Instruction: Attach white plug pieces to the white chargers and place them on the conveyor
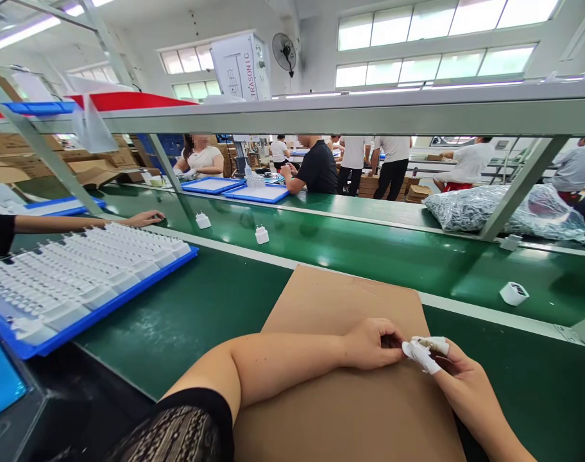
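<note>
I see both hands meeting over the cardboard sheet that lies on the green bench in front of me. My left hand is curled, its fingertips pinched together on the white finger cots worn on the right hand. The right hand's fingers are bent inward, two of them wrapped in that white covering; I cannot tell whether it grips anything else. Left of the cardboard sheet sits a blue tray packed with rows of white charger plugs, and a co-worker's hand rests just beyond the tray. Beyond the cardboard sheet, on the green conveyor belt, loose white plugs lie apart: one to the right, another farther back.
</note>
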Demonstrator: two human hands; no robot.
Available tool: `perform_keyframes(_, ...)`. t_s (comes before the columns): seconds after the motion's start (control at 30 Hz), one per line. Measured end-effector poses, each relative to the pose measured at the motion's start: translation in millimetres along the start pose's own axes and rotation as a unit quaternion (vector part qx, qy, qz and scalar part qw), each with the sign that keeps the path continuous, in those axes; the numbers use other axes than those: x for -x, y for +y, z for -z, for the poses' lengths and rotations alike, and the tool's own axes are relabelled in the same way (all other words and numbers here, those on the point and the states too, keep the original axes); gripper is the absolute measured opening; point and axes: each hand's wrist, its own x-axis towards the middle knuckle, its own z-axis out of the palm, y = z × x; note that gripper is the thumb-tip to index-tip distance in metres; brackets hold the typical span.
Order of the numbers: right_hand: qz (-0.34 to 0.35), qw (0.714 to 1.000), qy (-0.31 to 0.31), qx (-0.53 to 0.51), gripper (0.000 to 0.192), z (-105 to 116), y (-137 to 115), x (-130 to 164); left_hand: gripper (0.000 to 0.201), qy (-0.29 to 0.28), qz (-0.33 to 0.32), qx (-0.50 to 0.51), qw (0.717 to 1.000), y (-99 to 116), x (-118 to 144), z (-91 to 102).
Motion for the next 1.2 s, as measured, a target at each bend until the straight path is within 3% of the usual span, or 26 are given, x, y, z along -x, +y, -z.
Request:
perform_keyframes(0.23,0.004,1.0,-0.028,0.009,0.045,5,10,-2,0.014,-0.002,-0.004,0.009,1.0,-1,0,0.2)
perform_keyframes(0.6,0.022,0.998,-0.031,0.048,0.048,5,6,0,0.015,-0.006,-0.008,0.005,1.0,-4,0,0.0)
perform_keyframes(0.87,0.087,0.991,0.036,0.094,0.043,-7,-2,6,0.012,-0.001,0.006,-0.009,1.0,0,0,1.1)
perform_keyframes(1.07,0.055,0.992,0.108,0.03,0.045,-9,-12,6,0.024,0.078,-0.002,-0.101,0.992,5,3,7.0)
perform_keyframes(1.2,0.098,0.988,0.094,0.074,0.024,-7,-11,10,0.03,0.12,-0.01,-0.142,0.982,0,5,8.9)
